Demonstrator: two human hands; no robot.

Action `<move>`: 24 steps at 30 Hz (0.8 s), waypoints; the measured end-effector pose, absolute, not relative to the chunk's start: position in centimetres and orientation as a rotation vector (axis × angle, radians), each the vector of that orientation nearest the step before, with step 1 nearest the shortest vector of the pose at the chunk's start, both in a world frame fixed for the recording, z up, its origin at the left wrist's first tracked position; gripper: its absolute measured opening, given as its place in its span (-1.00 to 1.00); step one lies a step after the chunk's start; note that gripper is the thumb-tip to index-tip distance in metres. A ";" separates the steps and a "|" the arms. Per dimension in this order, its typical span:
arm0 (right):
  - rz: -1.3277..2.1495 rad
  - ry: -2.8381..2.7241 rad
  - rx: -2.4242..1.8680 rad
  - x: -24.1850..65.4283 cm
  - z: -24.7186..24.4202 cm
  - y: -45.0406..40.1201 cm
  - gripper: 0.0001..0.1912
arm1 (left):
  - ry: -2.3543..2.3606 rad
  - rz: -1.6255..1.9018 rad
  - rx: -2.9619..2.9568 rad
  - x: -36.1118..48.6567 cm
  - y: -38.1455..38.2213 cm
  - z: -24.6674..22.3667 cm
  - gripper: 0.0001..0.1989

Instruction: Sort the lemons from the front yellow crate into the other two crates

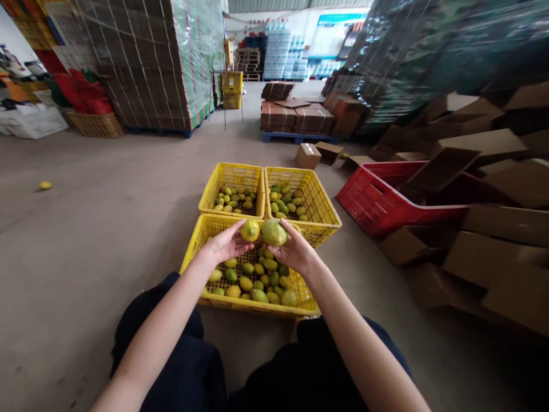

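1 rounded yellow fruit (250, 230) is held in our left hand (226, 244), 1 larger green-yellow fruit (274, 232) in our right hand (297, 252), above the near yellow plastic crate (257, 308). We seem to be comparing; release calls for lowering first.

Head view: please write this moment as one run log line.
left hand: holds yellow fruit | right hand: holds larger, greener fruit | below hands: near crate, loose fruit | beyond: two fruit crates
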State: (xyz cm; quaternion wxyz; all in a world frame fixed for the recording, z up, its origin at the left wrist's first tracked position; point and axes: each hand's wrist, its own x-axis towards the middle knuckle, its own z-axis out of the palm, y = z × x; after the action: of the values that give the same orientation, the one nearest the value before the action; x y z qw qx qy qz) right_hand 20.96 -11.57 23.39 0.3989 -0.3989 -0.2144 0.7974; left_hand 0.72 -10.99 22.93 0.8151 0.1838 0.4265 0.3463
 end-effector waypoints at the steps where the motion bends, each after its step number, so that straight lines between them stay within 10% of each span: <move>1: 2.033 -0.524 -1.012 21.0 23.3 -11.5 -0.72 | 0.923 0.738 0.392 0.7 -11.0 22.9 -0.65; 8: 1.903 -0.621 -1.025 21.0 22.7 -11.4 -0.69 | 0.917 0.904 0.502 1.0 -11.0 22.7 -0.76; 16: 0.981 -1.153 -1.155 20.7 23.2 -12.3 -0.33 | 0.939 1.291 1.000 1.3 -11.4 23.4 -0.50; 24: 0.956 -1.114 -1.048 20.2 23.1 -12.5 -0.33 | 0.903 1.297 1.053 1.8 -11.4 23.0 -0.43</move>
State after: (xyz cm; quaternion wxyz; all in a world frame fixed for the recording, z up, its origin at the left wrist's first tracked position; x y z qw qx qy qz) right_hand 20.20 -12.49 23.14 0.6202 -0.4556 -0.4845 0.4158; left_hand 1.84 -11.39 22.97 0.5822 0.4510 0.3865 0.5552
